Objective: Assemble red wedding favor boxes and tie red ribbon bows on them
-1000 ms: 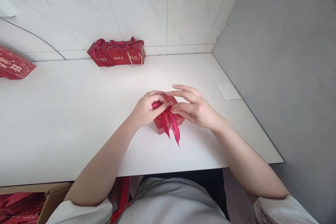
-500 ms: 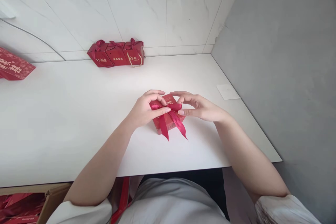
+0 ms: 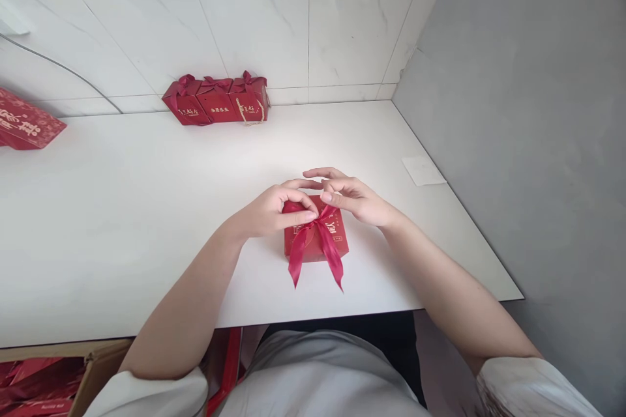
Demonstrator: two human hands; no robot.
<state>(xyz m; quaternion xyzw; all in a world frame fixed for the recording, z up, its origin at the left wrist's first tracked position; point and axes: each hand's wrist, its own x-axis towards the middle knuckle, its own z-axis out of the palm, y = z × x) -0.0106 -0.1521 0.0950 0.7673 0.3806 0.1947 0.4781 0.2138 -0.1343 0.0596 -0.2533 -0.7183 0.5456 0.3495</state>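
Toward the counter's (image 3: 147, 208) front edge, nearer than a second ago: red box (image 3: 315, 253), turned square. Left hand (image 3: 274, 212) and right hand (image 3: 357, 199) each pinching a ribbon (image 3: 299, 254) loop; bow seemingly almost tied.

Small red boxes (image 3: 315, 244): four. Large red box (image 3: 24, 124): one. White card (image 3: 423, 171): one.

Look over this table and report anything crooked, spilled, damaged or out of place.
Nothing stands out. The red box lies flat on the table, undented, with both ribbon tails hanging about even. The left hand and right hand pinch its bow. The three tied boxes stand in a tidy row by the wall.
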